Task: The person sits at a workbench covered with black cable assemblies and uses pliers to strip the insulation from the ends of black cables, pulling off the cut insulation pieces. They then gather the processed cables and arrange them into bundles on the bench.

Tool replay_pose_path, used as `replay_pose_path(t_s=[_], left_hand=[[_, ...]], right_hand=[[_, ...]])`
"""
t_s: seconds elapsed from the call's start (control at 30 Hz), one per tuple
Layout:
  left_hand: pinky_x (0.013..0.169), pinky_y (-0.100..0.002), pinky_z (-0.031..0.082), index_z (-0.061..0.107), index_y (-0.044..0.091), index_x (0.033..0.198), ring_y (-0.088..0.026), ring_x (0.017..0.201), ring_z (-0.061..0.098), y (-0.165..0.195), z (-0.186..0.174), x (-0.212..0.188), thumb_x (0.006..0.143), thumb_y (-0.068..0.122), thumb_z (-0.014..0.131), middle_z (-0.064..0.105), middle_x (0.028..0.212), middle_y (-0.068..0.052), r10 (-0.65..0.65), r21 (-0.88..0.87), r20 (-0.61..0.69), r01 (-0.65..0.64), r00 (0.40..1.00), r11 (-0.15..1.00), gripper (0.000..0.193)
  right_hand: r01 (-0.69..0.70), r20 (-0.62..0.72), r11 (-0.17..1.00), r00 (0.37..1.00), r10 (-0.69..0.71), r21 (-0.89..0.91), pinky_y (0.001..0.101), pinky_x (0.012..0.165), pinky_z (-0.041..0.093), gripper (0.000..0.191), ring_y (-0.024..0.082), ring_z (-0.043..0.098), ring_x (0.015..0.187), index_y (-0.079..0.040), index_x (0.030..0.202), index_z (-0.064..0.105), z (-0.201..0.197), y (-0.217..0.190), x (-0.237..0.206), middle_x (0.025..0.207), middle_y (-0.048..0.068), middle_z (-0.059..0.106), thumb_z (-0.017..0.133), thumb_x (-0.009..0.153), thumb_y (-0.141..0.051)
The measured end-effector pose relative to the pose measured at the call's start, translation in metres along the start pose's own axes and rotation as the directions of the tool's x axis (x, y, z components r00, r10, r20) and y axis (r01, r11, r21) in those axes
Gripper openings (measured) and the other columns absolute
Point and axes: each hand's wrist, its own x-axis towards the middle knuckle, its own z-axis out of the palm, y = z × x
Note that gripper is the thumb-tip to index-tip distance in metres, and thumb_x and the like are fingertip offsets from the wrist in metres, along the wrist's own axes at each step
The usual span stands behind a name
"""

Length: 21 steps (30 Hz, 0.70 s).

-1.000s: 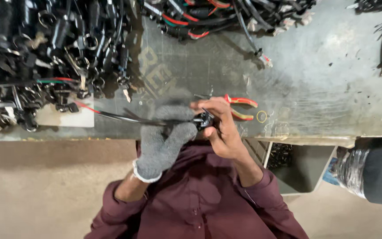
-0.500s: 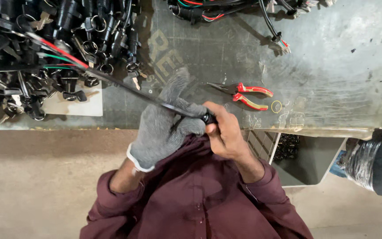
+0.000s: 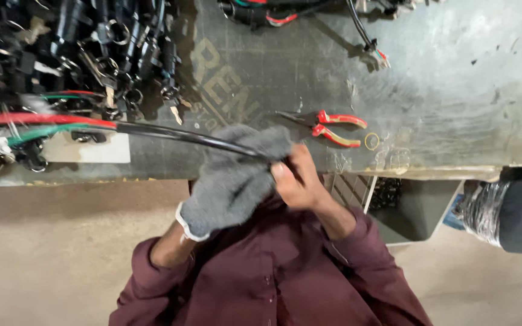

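Note:
A black sheathed cable (image 3: 170, 134) runs from my hands out to the left, where red and green wires (image 3: 55, 121) come out of its end. My left hand (image 3: 237, 178), in a grey knit glove, is wrapped around the cable near the table's front edge. Touching the glove, my bare right hand (image 3: 300, 181) is closed on the cable's near end. What sits inside that fist is hidden.
Red-and-yellow-handled pliers (image 3: 333, 127) lie on the grey metal table (image 3: 454, 90) just beyond my hands, a small ring (image 3: 371, 141) beside them. A heap of black key switches (image 3: 80, 48) fills the far left, above a white card (image 3: 86, 148). More wiring (image 3: 273, 15) lies at the back. A bin (image 3: 406, 208) stands under the table.
The cable has lengthened out to the left between my hands and the heap, its red and green ends now over the white card. Both hands stayed together at the table edge.

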Motion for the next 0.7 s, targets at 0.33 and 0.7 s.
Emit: replay_pose_path(t_s=[0.33, 0.7], left_hand=[[0.116, -0.045, 0.044, 0.074, 0.009, 0.102, -0.018, 0.112, 0.070, -0.013, 0.009, 0.000, 0.088, 0.020, 0.083, 0.076, 0.109, -0.002, 0.085, -0.354, 0.012, -0.075, 0.996, 0.932, 0.021], [0.086, -0.030, 0.052, 0.059, 0.001, 0.134, -0.016, 0.097, 0.058, -0.022, 0.054, 0.004, 0.102, 0.014, 0.062, 0.065, 0.111, -0.010, -0.397, -0.460, -0.058, 0.328, 0.916, 0.825, 0.034]], right_hand=[[-0.407, 0.480, 0.668, 0.873, 0.084, 0.623, 0.0377, 0.106, 0.049, 0.060, 0.020, 0.056, 0.117, 0.005, 0.145, 0.044, -0.009, 0.028, -0.032, 0.130, 0.011, 0.060, 0.064, 0.101, -0.031], [0.013, -0.495, 0.998, 0.869, 0.020, 0.062, 0.0332, 0.098, 0.039, 0.053, 0.016, 0.046, 0.109, -0.006, 0.134, 0.047, 0.017, 0.027, -0.009, 0.127, 0.004, 0.047, 0.048, 0.115, -0.055]])
